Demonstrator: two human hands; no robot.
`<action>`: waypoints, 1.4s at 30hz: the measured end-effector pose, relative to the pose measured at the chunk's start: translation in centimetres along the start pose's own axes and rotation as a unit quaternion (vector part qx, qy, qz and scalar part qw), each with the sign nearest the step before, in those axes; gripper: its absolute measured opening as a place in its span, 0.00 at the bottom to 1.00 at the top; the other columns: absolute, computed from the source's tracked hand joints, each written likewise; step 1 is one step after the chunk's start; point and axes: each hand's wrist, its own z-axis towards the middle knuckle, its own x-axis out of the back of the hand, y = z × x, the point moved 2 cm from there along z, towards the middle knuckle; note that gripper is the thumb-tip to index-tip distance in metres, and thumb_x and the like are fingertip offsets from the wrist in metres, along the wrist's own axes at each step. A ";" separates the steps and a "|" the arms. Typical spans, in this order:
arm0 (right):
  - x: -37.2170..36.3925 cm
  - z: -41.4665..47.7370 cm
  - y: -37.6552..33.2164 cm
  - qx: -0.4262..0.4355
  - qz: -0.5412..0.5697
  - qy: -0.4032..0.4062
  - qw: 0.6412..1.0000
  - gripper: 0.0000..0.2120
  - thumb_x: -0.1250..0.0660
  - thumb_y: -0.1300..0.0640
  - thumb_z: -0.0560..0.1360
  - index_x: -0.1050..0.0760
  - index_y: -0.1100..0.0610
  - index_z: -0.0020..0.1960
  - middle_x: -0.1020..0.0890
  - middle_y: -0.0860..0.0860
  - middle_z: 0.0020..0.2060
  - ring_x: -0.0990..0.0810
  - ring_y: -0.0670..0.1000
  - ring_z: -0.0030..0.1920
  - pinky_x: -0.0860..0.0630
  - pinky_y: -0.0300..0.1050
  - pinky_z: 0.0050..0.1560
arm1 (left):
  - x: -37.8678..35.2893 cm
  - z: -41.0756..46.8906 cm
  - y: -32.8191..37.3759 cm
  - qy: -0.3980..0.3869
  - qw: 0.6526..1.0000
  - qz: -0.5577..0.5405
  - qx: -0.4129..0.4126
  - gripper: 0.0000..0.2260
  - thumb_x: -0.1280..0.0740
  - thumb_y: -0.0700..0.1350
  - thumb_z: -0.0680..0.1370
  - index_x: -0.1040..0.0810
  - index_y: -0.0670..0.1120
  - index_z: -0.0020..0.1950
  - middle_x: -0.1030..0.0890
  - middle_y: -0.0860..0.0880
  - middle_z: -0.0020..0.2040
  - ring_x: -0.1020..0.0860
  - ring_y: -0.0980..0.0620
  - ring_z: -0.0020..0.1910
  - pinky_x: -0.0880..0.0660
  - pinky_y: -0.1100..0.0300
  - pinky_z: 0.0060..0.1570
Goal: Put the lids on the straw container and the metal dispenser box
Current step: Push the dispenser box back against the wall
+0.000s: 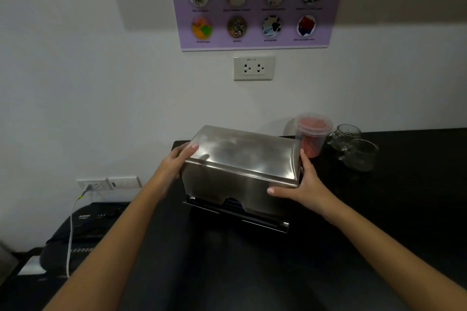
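Observation:
A shiny metal dispenser box [217, 189] stands on the black counter [379, 209] near the wall. Its metal lid [242, 154] rests on top of it. My left hand [177, 159] grips the lid's left end, thumb on the top. My right hand [303, 184] holds the lid's right end, thumb at the front corner. Behind the box on the right stands a clear round straw container [313, 139] with red straws inside and a clear lid [313, 122] on top.
Two clear glass jars [353, 146] stand right of the straw container. A black paper shredder [83, 230] with a plugged-in cable sits lower left. A wall socket [254, 68] and a purple poster [255, 5] are on the wall behind.

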 end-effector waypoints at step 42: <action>2.3 7.3 3.2 0.073 -0.056 0.024 0.995 0.54 0.22 0.59 0.59 0.53 0.41 0.72 0.33 0.38 0.57 0.36 0.39 0.60 0.39 0.32 0.58 | -2.0 3.7 -2.9 -0.017 0.981 0.149 -0.125 0.49 0.22 0.52 0.60 0.47 0.55 0.74 0.27 0.58 0.62 0.27 0.63 0.59 0.32 0.70 0.58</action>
